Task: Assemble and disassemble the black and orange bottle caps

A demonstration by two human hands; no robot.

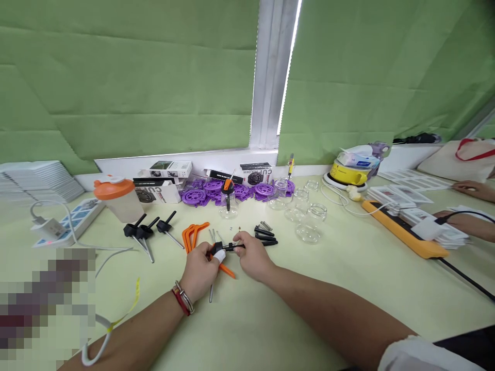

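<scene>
My left hand grips a small black and orange tool part, with a white bandage on one finger. My right hand pinches a thin black rod that meets that part. Both hands hover just above the pale table. Loose orange handles lie just beyond my left hand. Black rods and small springs lie beyond my right hand. Three black-handled tools rest to the left.
Purple plastic wheels, small boxes and clear glass jars line the back. An orange-lidded shaker and a white power strip stand left. An orange power strip and another person's hands are at the right.
</scene>
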